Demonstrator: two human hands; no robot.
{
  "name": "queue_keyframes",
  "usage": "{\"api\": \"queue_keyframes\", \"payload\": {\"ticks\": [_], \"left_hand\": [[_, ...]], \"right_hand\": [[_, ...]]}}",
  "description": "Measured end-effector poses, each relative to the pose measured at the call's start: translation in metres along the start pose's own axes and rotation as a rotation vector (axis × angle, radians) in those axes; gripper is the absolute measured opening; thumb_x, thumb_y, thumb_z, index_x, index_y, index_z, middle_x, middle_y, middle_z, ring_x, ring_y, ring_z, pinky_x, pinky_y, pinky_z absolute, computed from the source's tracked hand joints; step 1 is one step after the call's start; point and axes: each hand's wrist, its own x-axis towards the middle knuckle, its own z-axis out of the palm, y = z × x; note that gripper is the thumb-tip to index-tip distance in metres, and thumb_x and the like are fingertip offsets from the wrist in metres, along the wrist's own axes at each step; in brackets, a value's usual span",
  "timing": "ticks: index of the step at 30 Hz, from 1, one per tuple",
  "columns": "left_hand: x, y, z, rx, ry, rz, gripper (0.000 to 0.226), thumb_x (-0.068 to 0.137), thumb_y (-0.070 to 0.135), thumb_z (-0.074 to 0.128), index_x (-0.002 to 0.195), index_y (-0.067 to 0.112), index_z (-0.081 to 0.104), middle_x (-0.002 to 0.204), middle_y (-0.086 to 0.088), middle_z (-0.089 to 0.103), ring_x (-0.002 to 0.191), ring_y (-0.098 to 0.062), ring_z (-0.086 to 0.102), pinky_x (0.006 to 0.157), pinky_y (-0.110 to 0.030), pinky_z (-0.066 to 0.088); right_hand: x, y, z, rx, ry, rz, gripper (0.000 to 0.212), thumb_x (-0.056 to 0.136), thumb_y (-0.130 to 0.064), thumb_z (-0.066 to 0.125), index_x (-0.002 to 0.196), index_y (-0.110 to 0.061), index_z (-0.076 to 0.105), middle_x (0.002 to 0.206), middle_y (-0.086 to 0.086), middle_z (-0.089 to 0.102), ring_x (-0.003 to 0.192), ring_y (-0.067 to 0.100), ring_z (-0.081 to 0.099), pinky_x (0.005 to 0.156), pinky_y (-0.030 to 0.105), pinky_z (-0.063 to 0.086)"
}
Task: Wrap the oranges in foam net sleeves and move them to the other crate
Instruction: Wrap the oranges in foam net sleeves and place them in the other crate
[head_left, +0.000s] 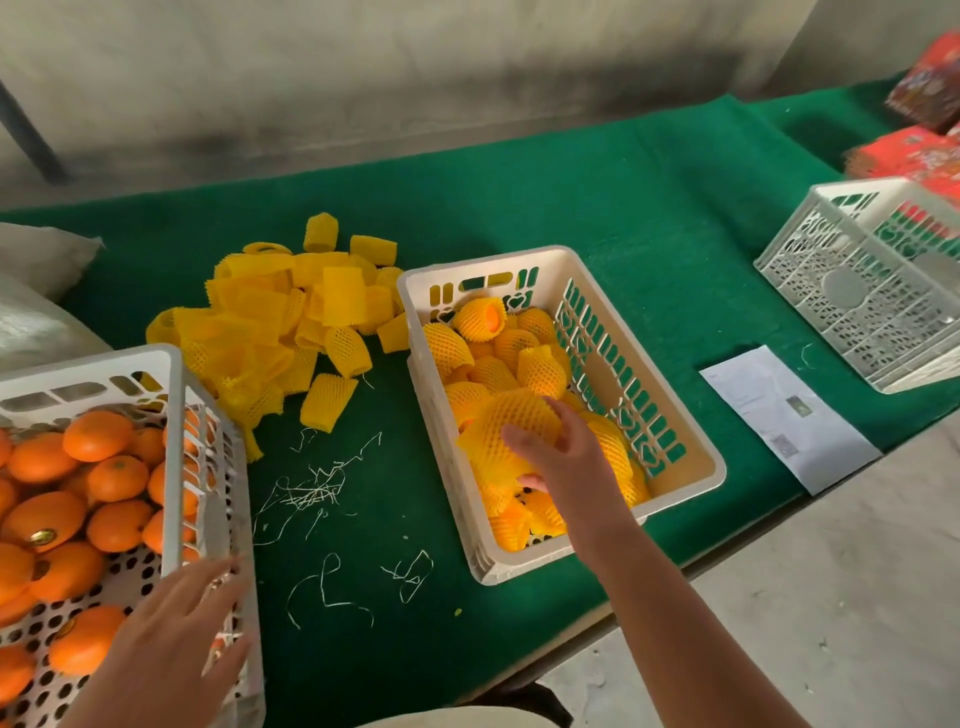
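Note:
A white crate (174, 441) at the left holds several bare oranges (117, 478). A pile of yellow foam net sleeves (291, 322) lies on the green cloth between the crates. The cream middle crate (691, 447) holds several sleeved oranges. My right hand (558, 457) is over this crate, with spread fingers resting on the side of a large wrapped orange (506, 423) on top of the heap. My left hand (171, 639) hovers at the near right corner of the left crate with relaxed fingers and holds nothing.
The green-covered table (571, 197) ends close on the right, with bare floor beyond. A paper sheet (779, 415) lies near that edge. A grey empty crate (862, 291) stands far right, red boxes (919, 150) behind it. White foam threads (311, 488) litter the cloth.

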Motion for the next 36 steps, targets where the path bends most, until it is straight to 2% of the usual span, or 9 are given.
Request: {"api": "queue_keyframes", "payload": {"ticks": [4,7,12,15,17,21,25,29,36], "left_hand": [[-0.02,-0.031,0.049,0.057,0.158,0.071,0.089,0.102,0.067,0.018,0.086,0.009,0.083,0.12,-0.022,0.071,0.117,-0.05,0.062,0.087,-0.071,0.051],[-0.026,-0.041,0.074,-0.04,0.315,0.142,0.079,0.105,0.061,0.023,0.082,0.014,0.082,0.16,0.016,0.037,0.132,-0.038,0.048,0.11,-0.062,0.037],[-0.019,-0.041,0.079,-0.088,0.43,0.156,0.076,0.104,0.06,0.022,0.08,0.018,0.081,0.161,0.037,0.014,0.129,-0.038,0.049,0.105,-0.065,0.039],[-0.017,-0.044,0.079,-0.1,0.416,0.17,0.075,0.105,0.058,0.022,0.078,0.019,0.08,0.16,0.033,0.024,0.128,-0.036,0.048,0.106,-0.061,0.036],[-0.018,-0.045,0.079,-0.118,0.37,0.136,0.075,0.105,0.06,0.023,0.078,0.019,0.08,0.144,0.019,0.052,0.127,-0.039,0.05,0.108,-0.061,0.037],[-0.02,-0.04,0.081,-0.185,0.292,0.043,0.072,0.103,0.06,0.025,0.078,0.02,0.08,0.11,-0.014,0.075,0.13,-0.036,0.047,0.126,-0.036,0.016],[-0.022,-0.04,0.079,-0.185,0.274,0.038,0.071,0.103,0.059,0.022,0.079,0.024,0.079,0.112,-0.012,0.075,0.132,-0.034,0.046,0.128,-0.033,0.011],[-0.033,-0.025,0.061,-0.242,0.226,-0.042,0.037,0.09,0.045,0.046,0.095,0.028,0.079,0.13,-0.005,0.069,0.146,-0.021,0.035,0.117,-0.046,0.038],[-0.049,-0.035,0.041,-0.527,0.261,-0.343,0.034,0.102,0.047,0.049,0.136,0.043,0.053,0.161,0.023,0.025,0.147,0.005,0.022,0.107,-0.023,0.038]], "right_hand": [[0.052,0.005,-0.039,-0.206,0.198,-0.02,0.082,0.079,-0.057,0.083,0.149,-0.036,0.045,0.133,-0.002,0.061,0.117,0.024,0.063,0.091,0.047,0.062],[0.089,0.009,-0.057,-0.483,0.283,-0.086,0.088,0.08,-0.049,0.085,0.152,-0.031,0.039,0.136,0.002,0.061,0.114,0.023,0.06,0.092,0.049,0.057],[0.133,0.011,-0.071,-0.86,0.245,-0.097,0.086,0.086,-0.03,0.077,0.158,-0.024,0.03,0.144,0.012,0.056,0.128,0.036,0.054,0.098,0.052,0.054],[0.144,0.018,-0.074,-0.958,0.283,-0.031,0.079,0.088,-0.024,0.07,0.158,-0.026,0.032,0.141,0.014,0.055,0.13,0.038,0.051,0.098,0.052,0.054],[0.146,0.022,-0.073,-0.943,0.322,-0.006,0.073,0.091,-0.018,0.066,0.157,-0.021,0.035,0.144,0.017,0.052,0.129,0.04,0.052,0.098,0.052,0.054],[0.141,0.032,-0.069,-0.869,0.363,-0.02,0.071,0.092,-0.005,0.06,0.157,-0.019,0.036,0.152,0.018,0.043,0.124,0.041,0.057,0.095,0.056,0.057],[0.117,0.036,-0.057,-0.82,0.371,-0.097,0.065,0.096,-0.016,0.065,0.156,-0.017,0.04,0.154,0.014,0.045,0.134,0.037,0.05,0.103,0.055,0.05],[0.075,0.046,-0.022,-0.791,0.305,-0.3,0.041,0.099,-0.038,0.065,0.137,-0.022,0.061,0.134,0.005,0.063,0.108,0.016,0.056,0.087,0.035,0.046],[0.006,0.06,0.059,-0.705,-0.024,-0.263,0.055,0.087,-0.075,0.051,0.123,-0.036,0.066,0.1,-0.017,0.072,0.085,0.005,0.07,0.062,0.031,0.058]]}}
